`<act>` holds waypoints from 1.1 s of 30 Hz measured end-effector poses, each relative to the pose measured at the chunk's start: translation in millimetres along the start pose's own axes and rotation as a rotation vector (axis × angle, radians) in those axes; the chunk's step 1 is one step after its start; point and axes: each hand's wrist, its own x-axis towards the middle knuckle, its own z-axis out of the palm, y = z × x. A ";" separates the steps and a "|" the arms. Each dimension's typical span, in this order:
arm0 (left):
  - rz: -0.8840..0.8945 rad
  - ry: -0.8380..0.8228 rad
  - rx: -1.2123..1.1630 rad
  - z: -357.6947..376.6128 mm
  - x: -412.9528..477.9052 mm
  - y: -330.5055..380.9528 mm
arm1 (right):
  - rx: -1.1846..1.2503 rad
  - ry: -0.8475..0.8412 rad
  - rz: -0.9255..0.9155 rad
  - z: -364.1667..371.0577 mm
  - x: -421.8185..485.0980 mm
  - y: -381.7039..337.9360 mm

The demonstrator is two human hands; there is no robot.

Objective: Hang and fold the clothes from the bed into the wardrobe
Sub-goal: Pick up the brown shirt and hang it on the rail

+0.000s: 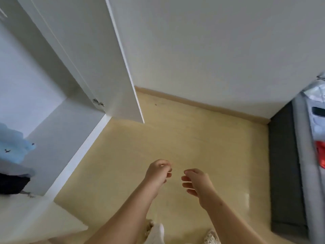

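Note:
The white wardrobe [52, 124] stands open on the left, its door [105, 64] swung out toward the wall. On a shelf at the left edge lie a light blue garment [14, 147] and a dark garment [12, 184] below it. The bed [302, 155] runs along the right edge, with clothes on it, one red [320, 155]. My left hand [158, 175] and my right hand [197, 182] hang over the floor between wardrobe and bed, both empty. The left hand's fingers are curled inward; the right hand's fingers are loosely spread.
Yellow floor [193, 138] fills the middle, bounded by a white wall [211, 50] with a beige skirting. The dark bed frame [283, 173] edges the floor on the right. My feet in patterned slippers [211, 237] show at the bottom.

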 end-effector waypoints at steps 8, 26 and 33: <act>0.064 -0.309 0.245 198.8 -28.6 25.5 | 0.298 0.314 0.021 -197.9 -27.2 46.1; 0.126 -0.725 0.614 510.7 -66.0 54.7 | 0.783 0.686 0.130 -450.5 -35.7 113.8; 0.147 -0.817 0.745 625.5 -51.5 103.6 | 0.860 0.745 0.156 -553.4 2.4 77.9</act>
